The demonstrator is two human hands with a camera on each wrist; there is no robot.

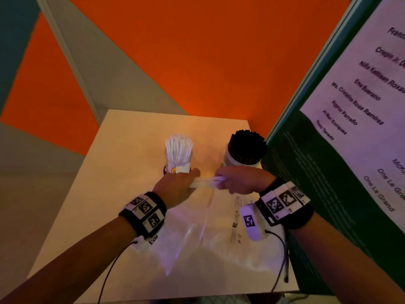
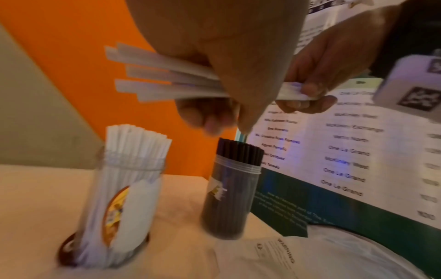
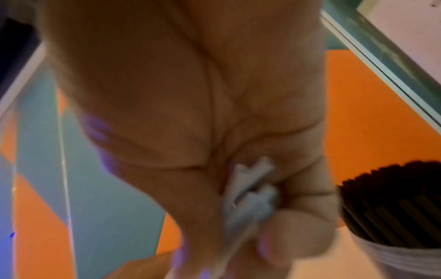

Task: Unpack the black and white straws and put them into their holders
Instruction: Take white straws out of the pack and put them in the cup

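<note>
A bundle of white straws (image 1: 207,182) lies level between both hands, just in front of the two holders. My left hand (image 1: 177,185) grips one end of the bundle (image 2: 167,81). My right hand (image 1: 236,181) pinches the other end (image 3: 250,196) between thumb and fingers. A clear jar full of white straws (image 1: 178,153) stands behind the left hand, also seen in the left wrist view as the white straw jar (image 2: 124,188). To its right stands a clear jar of black straws (image 1: 245,148), close to the right hand in the right wrist view (image 3: 396,207).
An empty clear plastic bag (image 1: 197,233) with a printed warning lies on the cream table (image 1: 122,150) beneath my wrists. A green-and-white printed board (image 1: 339,128) stands hard against the table's right side. An orange and grey wall (image 1: 197,62) rises behind.
</note>
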